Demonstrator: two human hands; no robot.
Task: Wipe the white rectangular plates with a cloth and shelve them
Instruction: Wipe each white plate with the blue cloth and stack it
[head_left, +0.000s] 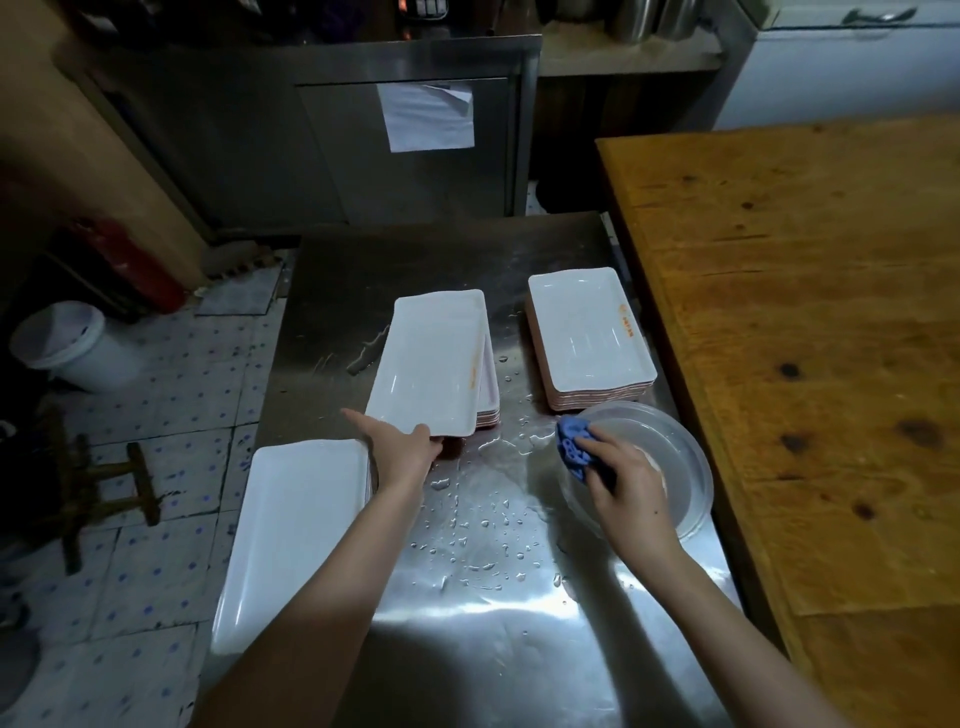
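Fingers of the left hand pinch the near short edge of the top plate. The thumb lies on top, the forefinger points straight out along the edge toward 9 o'clock, and the other fingers are hidden beneath. That plate sits askew on the middle stack, its far end swung left of the plates under it.

The right hand has its fingers curled tight round one blue cloth, held over the near-left rim of one clear bowl.

Three stacks of white rectangular plates stand on the steel table. Taking the table's centre as the dial, the middle stack is at 12 o'clock and the right stack at 1 o'clock, squared up, with an orange mark on its top plate. The left stack is at 9 o'clock and overhangs the table's left edge. How many plates each stack holds cannot be counted.

The bowl, at 3 o'clock, nearly touches the right stack's near end and sits close to the table's right edge, which runs beside a wooden table. Water drops dot the bare steel between the two forearms. From there toward 6 o'clock the surface is open, as is the far strip beyond the stacks.
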